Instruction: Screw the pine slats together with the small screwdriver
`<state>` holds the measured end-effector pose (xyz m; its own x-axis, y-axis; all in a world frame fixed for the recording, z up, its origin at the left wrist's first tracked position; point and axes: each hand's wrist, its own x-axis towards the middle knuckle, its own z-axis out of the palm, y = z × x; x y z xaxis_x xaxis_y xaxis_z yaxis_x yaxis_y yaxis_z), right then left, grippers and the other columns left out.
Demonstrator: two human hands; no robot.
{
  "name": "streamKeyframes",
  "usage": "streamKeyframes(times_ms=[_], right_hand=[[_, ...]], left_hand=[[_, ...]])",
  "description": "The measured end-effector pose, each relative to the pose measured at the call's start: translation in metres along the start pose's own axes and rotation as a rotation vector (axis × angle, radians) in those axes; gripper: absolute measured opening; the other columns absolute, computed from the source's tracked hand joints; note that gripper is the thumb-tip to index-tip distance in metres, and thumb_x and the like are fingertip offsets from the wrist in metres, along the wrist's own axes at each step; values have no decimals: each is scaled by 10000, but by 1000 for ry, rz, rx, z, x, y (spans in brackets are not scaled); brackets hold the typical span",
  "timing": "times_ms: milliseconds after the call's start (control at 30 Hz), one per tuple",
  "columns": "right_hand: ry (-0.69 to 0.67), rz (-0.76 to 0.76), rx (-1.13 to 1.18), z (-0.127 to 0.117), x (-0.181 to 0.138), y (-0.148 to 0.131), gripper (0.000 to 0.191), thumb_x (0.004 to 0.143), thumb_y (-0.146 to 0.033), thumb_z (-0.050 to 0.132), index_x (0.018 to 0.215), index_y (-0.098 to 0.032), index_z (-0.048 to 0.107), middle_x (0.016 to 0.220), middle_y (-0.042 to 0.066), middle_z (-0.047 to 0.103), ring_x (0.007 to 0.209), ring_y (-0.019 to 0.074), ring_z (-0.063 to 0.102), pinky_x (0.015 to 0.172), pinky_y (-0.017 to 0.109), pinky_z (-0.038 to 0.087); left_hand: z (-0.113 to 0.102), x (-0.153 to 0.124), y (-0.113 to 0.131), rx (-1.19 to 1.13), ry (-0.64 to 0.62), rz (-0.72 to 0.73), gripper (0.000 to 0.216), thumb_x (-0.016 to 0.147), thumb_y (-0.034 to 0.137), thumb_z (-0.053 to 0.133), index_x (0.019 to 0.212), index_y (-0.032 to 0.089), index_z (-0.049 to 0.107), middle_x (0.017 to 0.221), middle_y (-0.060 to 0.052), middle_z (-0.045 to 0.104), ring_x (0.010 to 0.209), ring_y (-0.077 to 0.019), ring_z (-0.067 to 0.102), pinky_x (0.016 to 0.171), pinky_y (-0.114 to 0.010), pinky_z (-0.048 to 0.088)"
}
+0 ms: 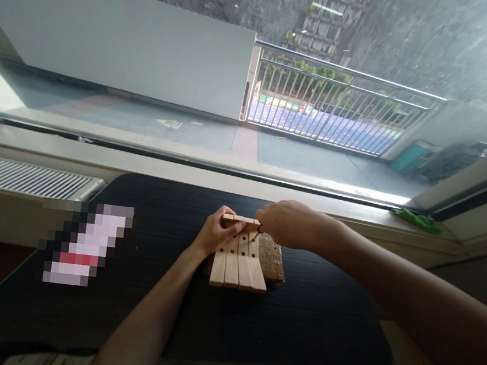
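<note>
A pale wooden piece of several joined slats (233,274), with dark round holes across it, lies on a rough brown block (276,262). Its far left edge is gripped by my left hand (215,232), with the thumb lying over the top. My right hand (285,222) is closed above the far right corner. From its fingers a thin metal tool (257,234), dark near the grip, points down to a hole in the rightmost slat. The tool's kind is too small to tell, and most of it is hidden by the hand.
All this rests on a black table (297,329) with rounded corners. A blurred-out pinkish item (96,242) lies at the left. Beyond stand a radiator (28,175) and a window sill (174,169) with a green cloth (417,221) at its right end.
</note>
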<state>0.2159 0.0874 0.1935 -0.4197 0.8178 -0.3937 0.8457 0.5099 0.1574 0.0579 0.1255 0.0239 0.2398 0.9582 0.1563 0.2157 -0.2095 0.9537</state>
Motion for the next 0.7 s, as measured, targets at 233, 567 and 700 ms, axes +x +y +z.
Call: streamKeyframes(times_ms=[233, 567, 700], right_hand=[[-57, 18, 16, -2, 6, 1, 154, 842, -97, 580, 865, -183, 705, 874, 130, 732, 795, 275, 674, 600, 339, 421], [-132, 15, -82, -7, 12, 1, 231, 893, -194, 516, 912, -127, 736, 854, 146, 728, 735, 233, 655, 547, 300, 401], [-134, 23, -76, -5, 14, 3, 242, 888, -211, 519, 875, -124, 744, 796, 132, 718, 662, 193, 618, 533, 285, 379]], left_hand=[[-1, 0, 0, -2, -6, -4, 357, 700, 486, 702, 824, 181, 564, 688, 16, 590, 632, -137, 530, 566, -232, 409], [-1, 0, -1, 27, 7, 11, 353, 710, 488, 694, 824, 179, 568, 697, 15, 600, 632, -136, 538, 575, -235, 420], [-1, 0, -1, 34, 3, 11, 356, 716, 489, 689, 838, 177, 570, 720, 7, 613, 657, -143, 555, 596, -241, 429]])
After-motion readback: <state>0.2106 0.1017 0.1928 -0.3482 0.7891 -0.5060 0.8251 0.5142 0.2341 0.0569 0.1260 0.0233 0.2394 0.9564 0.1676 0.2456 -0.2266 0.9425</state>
